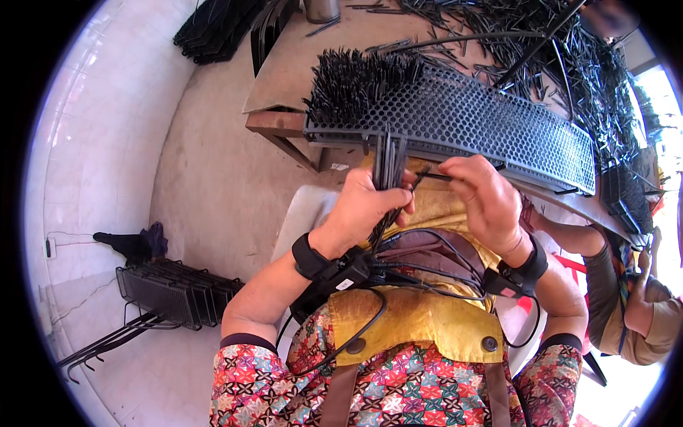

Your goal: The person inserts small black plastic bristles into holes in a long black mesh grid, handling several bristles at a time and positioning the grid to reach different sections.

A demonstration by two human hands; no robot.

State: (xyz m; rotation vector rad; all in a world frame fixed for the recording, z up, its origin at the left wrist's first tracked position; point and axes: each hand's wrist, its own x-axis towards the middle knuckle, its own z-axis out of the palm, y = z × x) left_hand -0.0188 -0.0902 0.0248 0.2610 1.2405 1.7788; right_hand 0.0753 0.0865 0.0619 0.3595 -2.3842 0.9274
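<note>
My left hand [366, 206] is closed around a bundle of thin black sticks [388, 160], which stand roughly upright in the fist with their ends showing above and below. To its right, my right hand [487, 196] pinches one thin black stick [440, 176] between thumb and fingers, its tip close to the bundle. Just beyond both hands lies a long black perforated rack [498, 117] along the table edge. Many similar black sticks [352, 82] stand packed in the holes at its left end; holes farther right show no sticks.
Loose black sticks [597, 82] are heaped over the table [284, 85]. A metal cup [321, 11] stands at its far side. Several black racks [181, 292] rest on the floor at left, others [213, 28] at far left. A co-worker [633, 306] sits at right. Cables [420, 267] cross my lap.
</note>
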